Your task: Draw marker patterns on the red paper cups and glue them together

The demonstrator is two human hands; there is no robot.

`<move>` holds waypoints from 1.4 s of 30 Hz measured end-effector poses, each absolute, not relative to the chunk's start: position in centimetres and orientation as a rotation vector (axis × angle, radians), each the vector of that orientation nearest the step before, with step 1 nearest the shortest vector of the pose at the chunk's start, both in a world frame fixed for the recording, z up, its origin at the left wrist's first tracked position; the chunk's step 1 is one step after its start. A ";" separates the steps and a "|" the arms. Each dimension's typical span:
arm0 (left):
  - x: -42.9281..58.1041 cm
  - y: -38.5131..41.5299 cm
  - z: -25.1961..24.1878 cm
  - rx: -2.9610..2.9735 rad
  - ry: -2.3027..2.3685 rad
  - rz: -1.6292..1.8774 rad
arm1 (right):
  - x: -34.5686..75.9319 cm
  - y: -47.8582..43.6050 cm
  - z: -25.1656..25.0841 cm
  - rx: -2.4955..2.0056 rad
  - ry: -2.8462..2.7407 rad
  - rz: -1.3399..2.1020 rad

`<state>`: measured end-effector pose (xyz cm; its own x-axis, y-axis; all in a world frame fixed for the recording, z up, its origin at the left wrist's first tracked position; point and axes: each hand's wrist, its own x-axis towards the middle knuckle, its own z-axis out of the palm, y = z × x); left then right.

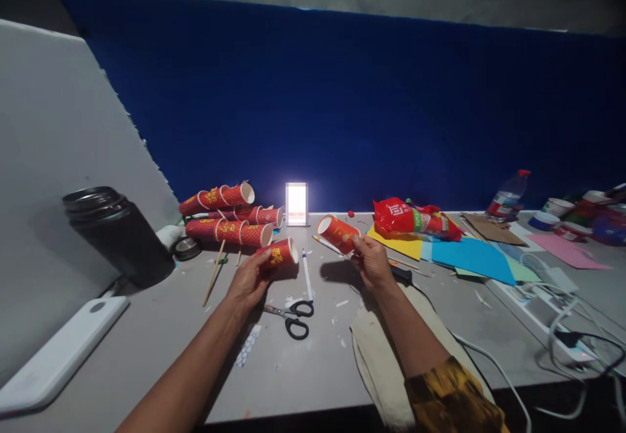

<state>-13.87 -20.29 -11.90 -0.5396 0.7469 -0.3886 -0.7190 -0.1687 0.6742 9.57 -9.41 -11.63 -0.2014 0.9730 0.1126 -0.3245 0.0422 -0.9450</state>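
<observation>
Red cup stacks (229, 232) lie on the tabletop (315, 381); just right, fingers of the left hand (250, 280) clamp a red paper cup (278, 255); black-handled scissors (282, 312) lie nearer; then an orange-red cup (338, 235), tilted above the tabletop, is gripped by the right hand's (374, 261) fingers.

The paper cups (277, 255) are red with yellow print and white interiors, the scissors (286, 313) black-handled, the partition (342, 107) deep blue.

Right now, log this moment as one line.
left hand: holds red paper cup | right hand: holds orange-red cup | held cups: apart | table: black-handled scissors, stacked red cups
</observation>
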 end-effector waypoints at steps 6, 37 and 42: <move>-13.8 -22.3 -10.3 0.198 1.267 1.958 | 9.4 -9.5 -12.2 -0.774 -1.232 1.525; -15.2 -26.0 -6.0 0.519 0.963 1.346 | 3.3 -5.8 -8.8 -1.471 -2.501 0.262; -15.9 -26.4 -4.9 0.443 1.010 1.440 | 2.0 -7.4 -10.2 -1.421 -2.628 0.283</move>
<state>-15.88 -26.44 -4.92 -0.1668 0.9391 -0.3003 -0.6019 0.1443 0.7854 1.95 -7.41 -10.19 -0.5436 0.8387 0.0339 0.8122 0.5358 -0.2307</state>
